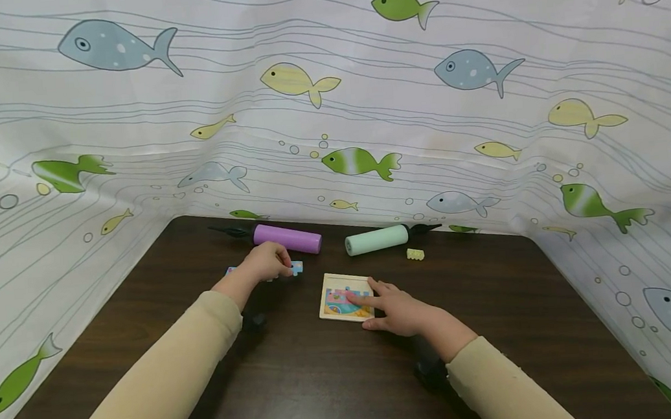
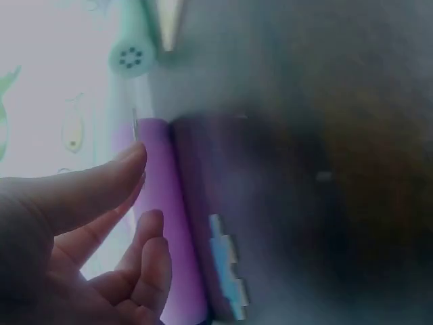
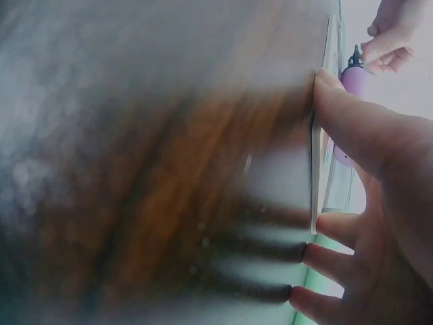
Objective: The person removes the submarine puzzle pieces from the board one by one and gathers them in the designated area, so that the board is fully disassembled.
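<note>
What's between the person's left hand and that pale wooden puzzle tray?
A flat, light-blue puzzle piece, pinched in the left hand, then bare, dark-brown tabletop up to the tray; the head view shows this.

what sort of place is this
Probably a play or activity corner: a dark table backed by fish-patterned sheeting, with a small framed jigsaw lying on it.

Head pic bright, wrist pics hazy w/ blur
</note>
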Tool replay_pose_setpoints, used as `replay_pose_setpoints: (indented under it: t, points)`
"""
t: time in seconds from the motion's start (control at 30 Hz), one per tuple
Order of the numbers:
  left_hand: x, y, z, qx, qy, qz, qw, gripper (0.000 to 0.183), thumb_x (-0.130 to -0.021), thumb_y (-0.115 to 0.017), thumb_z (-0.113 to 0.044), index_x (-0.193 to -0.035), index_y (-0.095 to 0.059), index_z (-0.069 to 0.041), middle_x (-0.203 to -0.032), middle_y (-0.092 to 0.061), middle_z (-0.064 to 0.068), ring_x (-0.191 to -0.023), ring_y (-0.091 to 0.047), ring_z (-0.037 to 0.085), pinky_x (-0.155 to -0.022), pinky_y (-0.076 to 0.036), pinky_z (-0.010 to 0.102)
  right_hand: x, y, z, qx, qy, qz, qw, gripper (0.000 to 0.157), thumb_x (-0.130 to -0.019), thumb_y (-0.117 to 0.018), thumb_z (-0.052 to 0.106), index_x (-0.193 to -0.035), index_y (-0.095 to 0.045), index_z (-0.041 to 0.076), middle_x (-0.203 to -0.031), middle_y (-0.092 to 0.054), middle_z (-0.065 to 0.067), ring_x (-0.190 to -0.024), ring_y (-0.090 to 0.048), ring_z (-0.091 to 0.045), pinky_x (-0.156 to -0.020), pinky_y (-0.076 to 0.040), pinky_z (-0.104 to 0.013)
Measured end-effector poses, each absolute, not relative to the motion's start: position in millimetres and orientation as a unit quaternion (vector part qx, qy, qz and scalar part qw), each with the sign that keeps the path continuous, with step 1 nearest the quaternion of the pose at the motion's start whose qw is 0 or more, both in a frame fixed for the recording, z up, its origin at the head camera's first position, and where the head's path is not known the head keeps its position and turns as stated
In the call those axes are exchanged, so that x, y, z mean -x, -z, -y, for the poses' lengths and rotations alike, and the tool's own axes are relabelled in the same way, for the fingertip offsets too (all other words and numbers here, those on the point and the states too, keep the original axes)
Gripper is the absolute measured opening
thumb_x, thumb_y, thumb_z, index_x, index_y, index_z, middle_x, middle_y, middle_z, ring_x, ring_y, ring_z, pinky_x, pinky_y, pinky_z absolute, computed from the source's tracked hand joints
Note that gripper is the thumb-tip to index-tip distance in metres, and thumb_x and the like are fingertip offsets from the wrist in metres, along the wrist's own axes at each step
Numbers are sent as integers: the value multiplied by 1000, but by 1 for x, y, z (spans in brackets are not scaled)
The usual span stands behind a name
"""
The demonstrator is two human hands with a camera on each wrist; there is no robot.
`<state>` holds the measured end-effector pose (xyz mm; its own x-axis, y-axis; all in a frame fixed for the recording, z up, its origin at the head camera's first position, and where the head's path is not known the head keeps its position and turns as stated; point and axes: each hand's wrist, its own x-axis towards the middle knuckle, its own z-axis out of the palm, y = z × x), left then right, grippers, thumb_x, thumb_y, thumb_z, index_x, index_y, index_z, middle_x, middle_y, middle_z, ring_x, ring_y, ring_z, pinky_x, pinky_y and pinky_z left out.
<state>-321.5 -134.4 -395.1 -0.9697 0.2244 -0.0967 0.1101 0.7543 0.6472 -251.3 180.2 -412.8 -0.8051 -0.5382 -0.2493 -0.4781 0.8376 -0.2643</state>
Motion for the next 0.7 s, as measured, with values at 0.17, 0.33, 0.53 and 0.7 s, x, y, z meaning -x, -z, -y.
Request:
replay_pose_setpoints:
  t: [0.17, 0.33, 0.53, 0.7]
  points:
    - [318, 402, 131, -86, -278, -953, 91, 13, -83, -79, -14, -84, -66, -12, -86, -62, 3, -79, -54, 24, -72, -43, 40, 251, 413, -181, 271, 97, -944, 160, 66, -94, -61, 49, -153, -32, 43, -163, -10, -16, -145, -16, -41, -108, -26, -61]
    - [315, 402, 112, -93, -262, -959, 60, 18, -81, -81, -15, -88, -64, -12, -83, -62, 2, -76, -56, 23, -76, -42, 43, 252, 414, -182, 269, 93, -945, 160, 66, -94, -61, 49, -153, -31, 44, -163, -9, -16, -145, -16, -41, -108, -26, -60]
    - [306, 402, 78, -156, -305, -935, 97, 20, -81, -82, -15, -95, -68, -12, -83, -59, 2, -74, -54, 20, -68, -44, 35, 252, 415, -183, 272, 95, -945, 157, 66, -94, -61, 50, -152, -32, 44, -163, -10, -16, -145, -17, -42, -106, -28, -62]
    - [301, 404, 64, -166, -302, -930, 131, 22, -80, -83, -15, -95, -68, -11, -83, -58, 2, -74, -52, 19, -66, -43, 32, 252, 415, -182, 276, 97, -943, 158, 66, -94, -60, 50, -153, -30, 45, -163, -10, -15, -145, -16, -41, -106, -28, -61]
